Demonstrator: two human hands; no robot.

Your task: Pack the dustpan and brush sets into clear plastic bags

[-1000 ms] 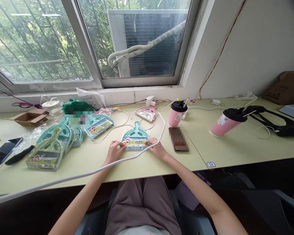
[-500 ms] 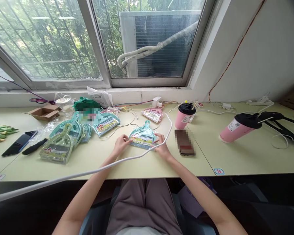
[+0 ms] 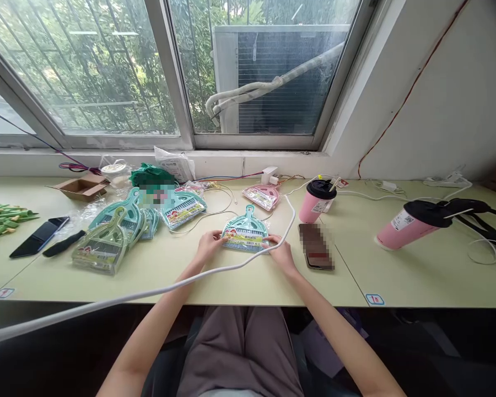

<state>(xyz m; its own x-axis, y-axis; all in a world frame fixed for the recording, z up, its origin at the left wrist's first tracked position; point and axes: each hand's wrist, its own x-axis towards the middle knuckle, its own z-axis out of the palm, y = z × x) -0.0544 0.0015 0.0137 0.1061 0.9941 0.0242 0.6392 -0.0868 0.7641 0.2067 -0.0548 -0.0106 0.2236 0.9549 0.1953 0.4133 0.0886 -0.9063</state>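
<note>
While the pale green tabletop (image 3: 248,284) spans the frame, a packaged teal mini dustpan set (image 3: 245,235) lies at its centre, handle pointing toward the window. Both hands flank it equally: the left hand (image 3: 209,246) pinches its lower left corner, the right hand (image 3: 281,253) its lower right. A white cable (image 3: 288,220) crosses just below.

Daylight falls through a grey-framed window (image 3: 177,71) at twelve o'clock onto a pale green desk (image 3: 417,275); a white wall (image 3: 450,99) rises at two o'clock
</note>
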